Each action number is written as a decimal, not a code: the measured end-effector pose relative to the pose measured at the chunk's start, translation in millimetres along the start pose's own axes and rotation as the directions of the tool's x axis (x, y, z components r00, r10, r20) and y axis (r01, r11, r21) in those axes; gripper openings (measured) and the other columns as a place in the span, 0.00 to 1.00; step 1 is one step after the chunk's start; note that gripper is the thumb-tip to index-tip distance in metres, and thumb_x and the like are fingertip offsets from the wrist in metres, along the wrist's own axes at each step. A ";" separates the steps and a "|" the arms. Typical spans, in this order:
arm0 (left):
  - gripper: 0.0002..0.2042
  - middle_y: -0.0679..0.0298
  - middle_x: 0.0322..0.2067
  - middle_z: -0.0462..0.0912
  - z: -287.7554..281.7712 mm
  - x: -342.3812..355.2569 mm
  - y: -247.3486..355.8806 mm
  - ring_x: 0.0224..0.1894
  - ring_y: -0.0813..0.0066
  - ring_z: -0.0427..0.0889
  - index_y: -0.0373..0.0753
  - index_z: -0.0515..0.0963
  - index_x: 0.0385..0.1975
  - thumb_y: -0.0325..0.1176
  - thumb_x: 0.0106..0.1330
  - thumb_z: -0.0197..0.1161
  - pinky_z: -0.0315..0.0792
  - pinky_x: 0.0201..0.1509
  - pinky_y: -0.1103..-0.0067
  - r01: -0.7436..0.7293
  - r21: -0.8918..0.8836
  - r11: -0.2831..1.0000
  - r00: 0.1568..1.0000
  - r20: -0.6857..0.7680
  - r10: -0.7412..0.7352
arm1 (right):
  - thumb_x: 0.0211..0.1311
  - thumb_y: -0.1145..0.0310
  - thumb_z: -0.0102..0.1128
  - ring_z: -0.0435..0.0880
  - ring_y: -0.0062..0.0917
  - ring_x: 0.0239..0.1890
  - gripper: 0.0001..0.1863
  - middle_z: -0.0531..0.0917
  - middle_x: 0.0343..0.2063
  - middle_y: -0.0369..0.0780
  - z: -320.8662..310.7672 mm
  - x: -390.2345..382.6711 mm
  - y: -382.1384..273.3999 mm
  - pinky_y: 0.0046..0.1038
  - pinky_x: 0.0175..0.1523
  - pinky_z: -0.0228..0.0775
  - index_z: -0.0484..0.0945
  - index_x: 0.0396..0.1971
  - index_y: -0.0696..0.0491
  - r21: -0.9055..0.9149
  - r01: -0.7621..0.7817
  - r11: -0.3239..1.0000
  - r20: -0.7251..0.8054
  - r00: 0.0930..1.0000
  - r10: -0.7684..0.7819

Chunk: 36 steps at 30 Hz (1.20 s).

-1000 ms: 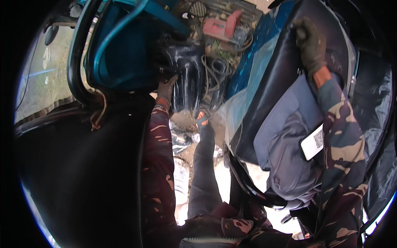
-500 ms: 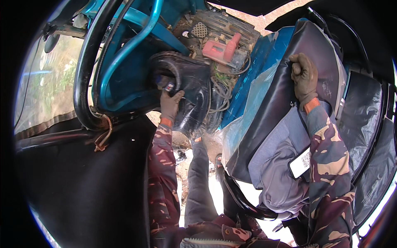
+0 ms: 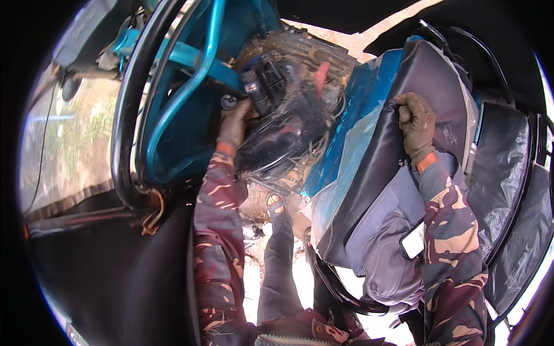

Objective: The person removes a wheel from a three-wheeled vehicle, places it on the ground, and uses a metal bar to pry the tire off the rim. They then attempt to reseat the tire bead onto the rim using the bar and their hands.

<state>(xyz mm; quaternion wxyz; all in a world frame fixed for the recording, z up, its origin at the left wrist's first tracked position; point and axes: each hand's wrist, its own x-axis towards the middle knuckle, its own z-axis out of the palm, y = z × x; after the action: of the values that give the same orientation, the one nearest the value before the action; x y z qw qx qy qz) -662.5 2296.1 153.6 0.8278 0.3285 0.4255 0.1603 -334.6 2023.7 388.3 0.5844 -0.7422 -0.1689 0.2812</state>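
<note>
My left hand point(image 3: 233, 128), in a soiled glove, has its fingers closed at the edge of a shiny black bag point(image 3: 283, 141). The bag is blurred by motion and its mouth gapes. Beside my fingertips, a dark cylindrical object with a small label point(image 3: 254, 91) shows in the opening, along with other dark items point(image 3: 272, 75) too blurred to name. A small grey disc point(image 3: 228, 102) lies next to that hand. My right hand point(image 3: 418, 124), also gloved, rests as a loose fist on the dark padded seat point(image 3: 441, 92), with nothing visible in it.
Behind the bag, a red tool point(image 3: 321, 78) sits partly hidden on a dirty floor plate point(image 3: 323, 49). Curved black and teal bars point(image 3: 124, 115) rise at left. On the seat lie grey cloth point(image 3: 392, 248) and a white card point(image 3: 413, 241). A sandalled foot point(image 3: 275, 202) is below.
My left hand has moved slightly up with the bag, which has shifted up and right and opened wider, covering most of the red tool. My right hand stays curled on the seat.
</note>
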 end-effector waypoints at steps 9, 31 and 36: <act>0.19 0.49 0.47 0.90 -89.5 86.9 -17.0 0.49 0.50 0.90 0.38 0.86 0.51 0.45 0.68 0.69 0.83 0.54 0.63 0.285 0.944 0.167 0.907 -0.322 0.273 | 0.76 0.68 0.57 0.66 0.10 0.22 0.12 0.75 0.22 0.31 3.1 -7.0 -7.3 0.16 0.25 0.51 0.86 0.41 0.59 0.092 -0.028 0.995 0.037 0.999 0.024; 0.27 0.38 0.60 0.81 -14.6 -123.9 8.5 0.57 0.41 0.83 0.29 0.73 0.69 0.43 0.79 0.59 0.74 0.64 0.63 -0.125 0.963 0.237 0.750 -0.064 0.658 | 0.68 0.59 0.65 0.86 0.23 0.28 0.16 0.89 0.28 0.41 8.3 -20.7 -39.1 0.27 0.37 0.78 0.87 0.39 0.59 0.158 -0.065 0.985 -0.003 0.998 0.066; 0.29 0.49 0.58 0.83 71.9 -292.9 1.6 0.54 0.65 0.84 0.22 0.69 0.70 0.40 0.81 0.61 0.76 0.60 0.72 -0.273 0.699 0.662 0.835 -0.169 0.523 | 0.65 0.63 0.64 0.89 0.25 0.35 0.12 0.89 0.32 0.42 57.4 -136.1 -128.3 0.29 0.43 0.81 0.86 0.36 0.57 0.427 0.095 0.899 0.032 0.992 -0.120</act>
<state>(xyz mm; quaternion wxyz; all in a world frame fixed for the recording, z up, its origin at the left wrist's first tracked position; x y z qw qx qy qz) -776.0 2108.3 360.5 0.5132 0.6455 0.5123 0.2398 -466.7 2022.6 532.6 0.7413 -0.5784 -0.1613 0.2998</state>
